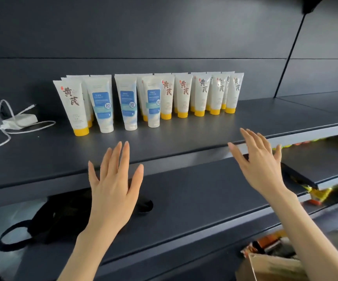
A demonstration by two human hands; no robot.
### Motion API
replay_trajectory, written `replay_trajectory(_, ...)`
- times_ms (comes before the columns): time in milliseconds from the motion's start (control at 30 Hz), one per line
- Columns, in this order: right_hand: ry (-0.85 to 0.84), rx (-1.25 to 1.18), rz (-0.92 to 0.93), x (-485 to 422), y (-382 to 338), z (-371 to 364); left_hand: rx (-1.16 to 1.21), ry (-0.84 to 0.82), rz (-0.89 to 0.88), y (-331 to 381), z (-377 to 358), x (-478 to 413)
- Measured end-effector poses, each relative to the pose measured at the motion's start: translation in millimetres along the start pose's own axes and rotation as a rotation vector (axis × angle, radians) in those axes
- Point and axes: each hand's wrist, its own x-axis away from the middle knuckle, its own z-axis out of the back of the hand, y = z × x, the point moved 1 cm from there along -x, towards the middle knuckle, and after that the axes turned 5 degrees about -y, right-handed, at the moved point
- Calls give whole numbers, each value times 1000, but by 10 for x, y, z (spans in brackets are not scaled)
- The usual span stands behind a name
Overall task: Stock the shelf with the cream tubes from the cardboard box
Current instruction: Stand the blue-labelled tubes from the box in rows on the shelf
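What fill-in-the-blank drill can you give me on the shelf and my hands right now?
The left hand and right hand are both ____ and hold nothing.
The cream tubes stand upright on their ____ on the shelf.
The white charger lies on the shelf to the ____ of the tubes.
Missing words: open; caps; left.

left grip [113,187], right grip [259,165], both bare, bare forearms [87,250], slim long fingers [126,155]
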Motion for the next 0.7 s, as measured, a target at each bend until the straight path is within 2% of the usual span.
replay_trajectory(300, -87, 133, -88, 379, 835, -81, 43, -29, -167, 778, -413, 135)
replay_trajectory(700, -320, 257, -260, 1122, 2381, -363, -62, -366, -245, 1738, -1697, 304)
